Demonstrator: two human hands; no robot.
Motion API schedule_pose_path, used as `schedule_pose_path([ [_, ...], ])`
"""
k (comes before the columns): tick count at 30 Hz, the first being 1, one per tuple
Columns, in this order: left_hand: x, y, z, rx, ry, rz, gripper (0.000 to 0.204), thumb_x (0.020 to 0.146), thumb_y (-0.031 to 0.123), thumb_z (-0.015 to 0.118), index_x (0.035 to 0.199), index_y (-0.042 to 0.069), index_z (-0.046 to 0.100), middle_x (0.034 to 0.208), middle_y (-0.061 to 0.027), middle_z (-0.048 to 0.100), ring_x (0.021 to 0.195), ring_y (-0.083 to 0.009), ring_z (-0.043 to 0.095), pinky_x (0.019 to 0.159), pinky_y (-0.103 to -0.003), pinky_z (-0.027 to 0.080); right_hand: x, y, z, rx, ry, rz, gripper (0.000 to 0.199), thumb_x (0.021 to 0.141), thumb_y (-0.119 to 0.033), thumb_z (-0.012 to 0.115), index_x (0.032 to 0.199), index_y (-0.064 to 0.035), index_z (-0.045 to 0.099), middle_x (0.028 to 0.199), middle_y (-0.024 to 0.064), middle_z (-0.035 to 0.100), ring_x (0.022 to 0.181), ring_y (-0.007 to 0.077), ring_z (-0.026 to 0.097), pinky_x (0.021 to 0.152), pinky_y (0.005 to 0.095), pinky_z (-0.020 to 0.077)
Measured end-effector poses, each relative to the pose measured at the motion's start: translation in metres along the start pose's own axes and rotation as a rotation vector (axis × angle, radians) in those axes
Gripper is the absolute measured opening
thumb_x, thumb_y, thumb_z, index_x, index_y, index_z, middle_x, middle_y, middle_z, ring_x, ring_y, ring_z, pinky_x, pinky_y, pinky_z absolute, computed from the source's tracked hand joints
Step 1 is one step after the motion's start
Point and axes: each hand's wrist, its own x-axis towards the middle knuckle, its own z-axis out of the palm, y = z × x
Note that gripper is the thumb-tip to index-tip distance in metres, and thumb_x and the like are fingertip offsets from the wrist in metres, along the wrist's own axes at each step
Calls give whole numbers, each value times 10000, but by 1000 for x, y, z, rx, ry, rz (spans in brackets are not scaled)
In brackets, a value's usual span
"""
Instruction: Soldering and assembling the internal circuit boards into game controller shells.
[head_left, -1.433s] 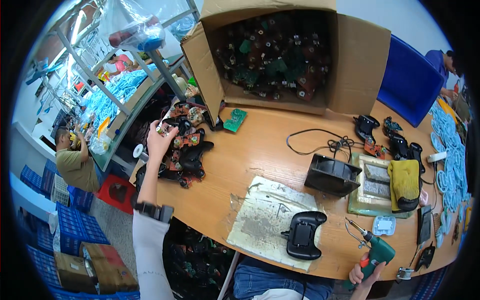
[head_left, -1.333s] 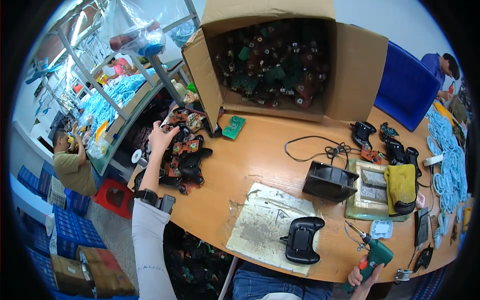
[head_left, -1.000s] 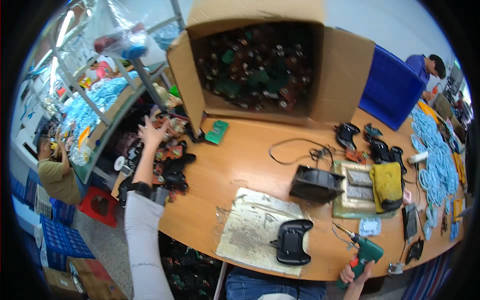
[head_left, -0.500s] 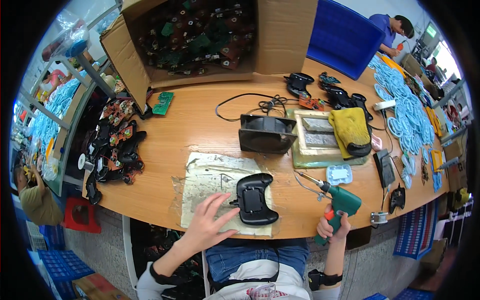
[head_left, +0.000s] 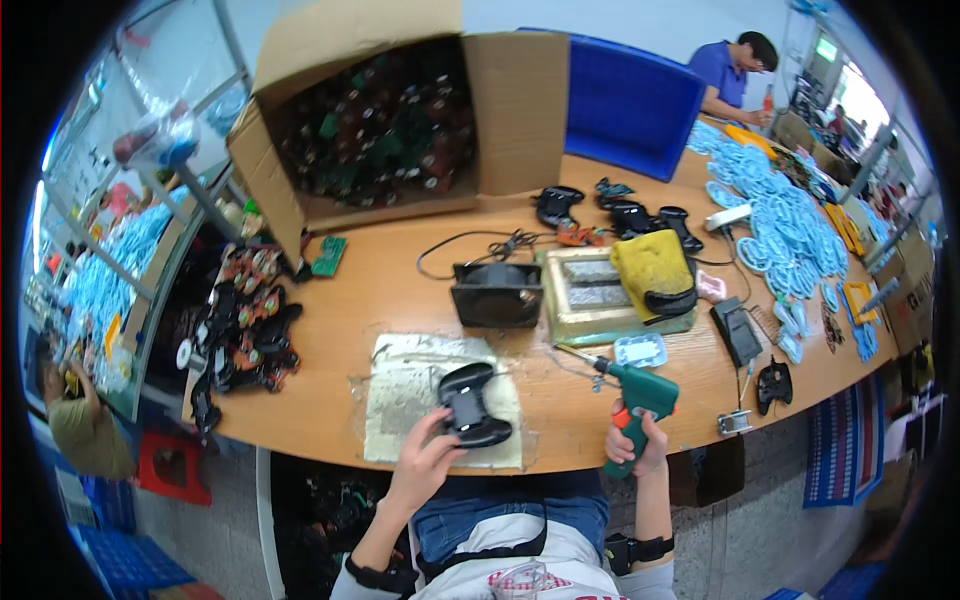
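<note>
A black game controller [head_left: 466, 408] lies on a stained pale mat [head_left: 392, 425] at the near edge of the table, with an open recess in its middle. My left hand [head_left: 424, 462] is at its left side, fingers and thumb closed on that edge. To the right, my right hand [head_left: 638, 445] grips a green soldering gun [head_left: 645, 391] by its handle. The gun's thin metal tip points left, above the table and apart from the controller.
Behind the mat stands a black fan [head_left: 497, 296]. Right of it, a yellow cloth [head_left: 648, 268] lies on a framed tray [head_left: 570, 322] near a small clear box [head_left: 640, 351]. Controller parts [head_left: 245, 335] pile up at left. A cardboard box [head_left: 520, 120] and blue bin [head_left: 635, 100] stand behind.
My left hand has come onto the controller, which has shifted left on the mat and tilted. The soldering gun stays in my right hand. The whole view has swung somewhat.
</note>
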Motion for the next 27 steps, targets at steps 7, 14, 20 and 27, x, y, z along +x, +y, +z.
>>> schedule_pose_path([
  [7, 14, 21, -62, 275, 125, 111, 194, 634, -26, 715, 787, 3, 600, 1031, -146, 555, 985, -322, 558, 793, -369, 481, 0, 2, -6, 90, -42, -36, 526, 818, -480, 553, 1098, -55, 419, 548, -3, 367, 397, 76, 347, 419, 240, 329],
  [14, 61, 82, -88, 423, 128, 462, 214, 602, -52, 697, 792, 12, 619, 993, -123, 561, 936, -308, 588, 746, -350, 517, -2, -2, -13, 93, -46, -81, 513, 833, -500, 524, 1087, -70, 404, 532, -12, 363, 372, 73, 325, 391, 239, 315],
  [20, 64, 102, -93, 497, 145, 556, 290, 513, -70, 729, 763, 41, 635, 973, -101, 555, 903, -303, 598, 701, -342, 527, 1, 0, -10, 84, -63, -57, 511, 839, -494, 518, 1085, -61, 402, 534, -9, 364, 366, 75, 318, 384, 237, 311],
  [27, 71, 107, -98, 504, 120, 644, 277, 530, -62, 723, 777, 43, 652, 986, -88, 540, 906, -291, 588, 712, -324, 537, 2, 2, -12, 96, -46, -69, 523, 834, -497, 525, 1080, -49, 413, 526, -11, 363, 365, 74, 321, 380, 238, 312],
])
